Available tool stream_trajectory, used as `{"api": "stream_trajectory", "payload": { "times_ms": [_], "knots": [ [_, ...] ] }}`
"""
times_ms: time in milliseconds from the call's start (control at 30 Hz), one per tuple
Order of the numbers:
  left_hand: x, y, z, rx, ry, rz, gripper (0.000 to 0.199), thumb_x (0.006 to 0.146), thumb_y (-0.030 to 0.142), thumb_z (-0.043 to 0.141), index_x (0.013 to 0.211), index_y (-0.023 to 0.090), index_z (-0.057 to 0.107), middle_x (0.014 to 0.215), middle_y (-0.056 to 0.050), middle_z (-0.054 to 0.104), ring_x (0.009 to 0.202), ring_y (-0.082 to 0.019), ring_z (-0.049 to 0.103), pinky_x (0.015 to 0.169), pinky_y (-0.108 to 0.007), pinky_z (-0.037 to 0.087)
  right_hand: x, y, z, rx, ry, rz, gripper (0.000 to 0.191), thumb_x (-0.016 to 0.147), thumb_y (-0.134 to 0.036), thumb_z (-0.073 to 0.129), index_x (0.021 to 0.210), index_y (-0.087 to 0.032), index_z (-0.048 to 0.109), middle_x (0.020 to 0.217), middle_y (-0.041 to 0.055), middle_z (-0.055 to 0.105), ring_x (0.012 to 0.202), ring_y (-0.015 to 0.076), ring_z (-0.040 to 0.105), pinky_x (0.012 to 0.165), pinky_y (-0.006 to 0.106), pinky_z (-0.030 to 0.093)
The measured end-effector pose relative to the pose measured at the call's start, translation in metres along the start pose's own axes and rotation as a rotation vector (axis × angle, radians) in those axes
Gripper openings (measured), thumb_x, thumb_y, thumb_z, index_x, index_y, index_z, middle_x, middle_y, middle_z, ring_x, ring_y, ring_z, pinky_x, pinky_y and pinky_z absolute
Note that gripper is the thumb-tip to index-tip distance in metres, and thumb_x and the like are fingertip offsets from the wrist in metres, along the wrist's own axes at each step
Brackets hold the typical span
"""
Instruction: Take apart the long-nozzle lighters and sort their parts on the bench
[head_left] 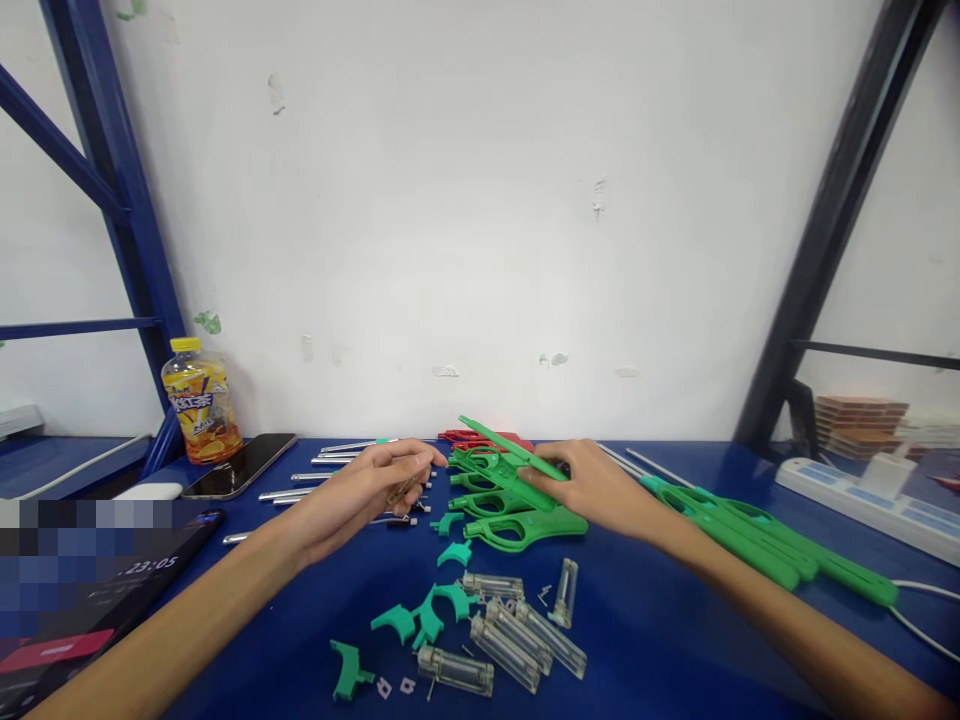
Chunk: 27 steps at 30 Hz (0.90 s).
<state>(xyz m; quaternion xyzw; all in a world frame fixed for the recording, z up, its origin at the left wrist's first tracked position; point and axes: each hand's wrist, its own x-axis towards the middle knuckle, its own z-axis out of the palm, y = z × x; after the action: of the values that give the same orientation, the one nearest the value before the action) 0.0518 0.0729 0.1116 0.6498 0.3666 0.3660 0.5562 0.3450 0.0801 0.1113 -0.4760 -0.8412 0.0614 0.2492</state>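
Note:
My right hand (574,480) grips a green plastic shell (510,447), raised and tilted above other green handle shells (525,525) lying in a stack. To its left, my left hand (390,485) has its fingers curled together; what they hold, if anything, is hidden. Metal rods (330,476) lie behind and left of that hand. Nearer the camera are teal trigger pieces (427,615) and several clear plastic tubes (506,650). Small pale clips (406,686) rest beside them. Red parts (484,437) lie near the wall.
Long green lighters (780,540) lie on the right under my forearm, near a white power strip (870,505). At the left stand a drink bottle (199,405) and a black phone (244,466). Another phone (135,600) shows a lit screen. A white wall (465,220) rises behind the blue table (637,640).

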Motion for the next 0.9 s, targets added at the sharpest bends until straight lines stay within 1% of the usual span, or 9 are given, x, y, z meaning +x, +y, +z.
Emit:
{"api": "stream_trajectory", "payload": {
  "times_ms": [67, 133, 333, 467, 567, 633, 767, 900],
  "knots": [
    [0.0004, -0.0004, -0.0005, 0.055, -0.005, -0.008, 0.035, 0.088, 0.052, 0.067, 0.101, 0.020, 0.067, 0.072, 0.004, 0.042, 0.066, -0.011, 0.036, 0.058, -0.025, 0.030, 0.0001, 0.0007, 0.0004, -0.005, 0.004, -0.009, 0.037, 0.096, -0.045, 0.050, 0.068, -0.021, 0.056, 0.062, -0.0011, 0.055, 0.056, 0.0135, 0.042, 0.056, 0.031, 0.027],
    [0.0007, -0.0009, -0.0013, 0.103, -0.012, -0.016, 0.035, 0.087, 0.052, 0.067, 0.096, 0.019, 0.068, 0.069, 0.004, 0.040, 0.065, -0.012, 0.033, 0.058, -0.026, 0.028, 0.0003, 0.0014, 0.0009, -0.013, 0.007, -0.009, 0.038, 0.096, -0.045, 0.050, 0.068, -0.021, 0.056, 0.062, -0.0011, 0.056, 0.056, 0.0132, 0.042, 0.056, 0.031, 0.027],
    [0.0004, -0.0013, -0.0031, 0.245, -0.001, -0.027, 0.037, 0.083, 0.055, 0.069, 0.094, 0.021, 0.074, 0.068, 0.003, 0.044, 0.066, -0.013, 0.037, 0.060, -0.027, 0.029, -0.0007, 0.0010, 0.0008, -0.027, 0.007, 0.008, 0.040, 0.096, -0.048, 0.050, 0.067, -0.020, 0.056, 0.063, -0.0003, 0.057, 0.057, 0.0136, 0.043, 0.057, 0.031, 0.026],
    [0.0006, -0.0015, -0.0001, 0.343, 0.053, -0.042, 0.038, 0.080, 0.057, 0.070, 0.093, 0.022, 0.077, 0.073, 0.000, 0.055, 0.065, -0.013, 0.037, 0.058, -0.026, 0.028, -0.0009, 0.0005, 0.0004, -0.029, 0.004, 0.015, 0.041, 0.096, -0.048, 0.050, 0.067, -0.020, 0.056, 0.063, 0.0000, 0.057, 0.057, 0.0135, 0.044, 0.056, 0.031, 0.026],
    [0.0008, -0.0024, 0.0027, 0.379, 0.071, -0.061, 0.037, 0.079, 0.057, 0.070, 0.088, 0.022, 0.078, 0.066, 0.001, 0.054, 0.060, -0.013, 0.033, 0.055, -0.026, 0.024, 0.0000, 0.0011, 0.0005, -0.028, -0.002, 0.023, 0.040, 0.096, -0.048, 0.051, 0.067, -0.021, 0.055, 0.063, 0.0000, 0.056, 0.057, 0.0137, 0.043, 0.056, 0.031, 0.026],
    [0.0007, -0.0030, 0.0038, 0.396, 0.050, -0.058, 0.035, 0.081, 0.056, 0.068, 0.085, 0.022, 0.078, 0.066, 0.001, 0.054, 0.060, -0.013, 0.035, 0.055, -0.025, 0.024, 0.0007, 0.0020, 0.0008, -0.027, 0.001, 0.017, 0.039, 0.096, -0.048, 0.050, 0.068, -0.021, 0.055, 0.063, -0.0003, 0.056, 0.057, 0.0138, 0.043, 0.056, 0.032, 0.026],
    [0.0016, -0.0053, 0.0030, 0.492, -0.015, -0.017, 0.036, 0.086, 0.055, 0.064, 0.085, 0.022, 0.078, 0.081, -0.003, 0.065, 0.069, -0.015, 0.046, 0.058, -0.025, 0.030, 0.0011, 0.0031, 0.0014, -0.034, 0.008, 0.015, 0.041, 0.096, -0.049, 0.050, 0.067, -0.021, 0.053, 0.062, -0.0007, 0.056, 0.056, 0.0137, 0.043, 0.056, 0.032, 0.026],
    [0.0028, -0.0091, 0.0023, 0.576, -0.100, -0.002, 0.032, 0.085, 0.052, 0.066, 0.084, 0.023, 0.079, 0.077, -0.003, 0.067, 0.071, -0.017, 0.051, 0.063, -0.027, 0.035, 0.0007, 0.0016, 0.0010, -0.042, 0.005, 0.017, 0.040, 0.096, -0.048, 0.050, 0.067, -0.021, 0.055, 0.062, -0.0003, 0.056, 0.056, 0.0138, 0.043, 0.056, 0.032, 0.026]
  ]
}}
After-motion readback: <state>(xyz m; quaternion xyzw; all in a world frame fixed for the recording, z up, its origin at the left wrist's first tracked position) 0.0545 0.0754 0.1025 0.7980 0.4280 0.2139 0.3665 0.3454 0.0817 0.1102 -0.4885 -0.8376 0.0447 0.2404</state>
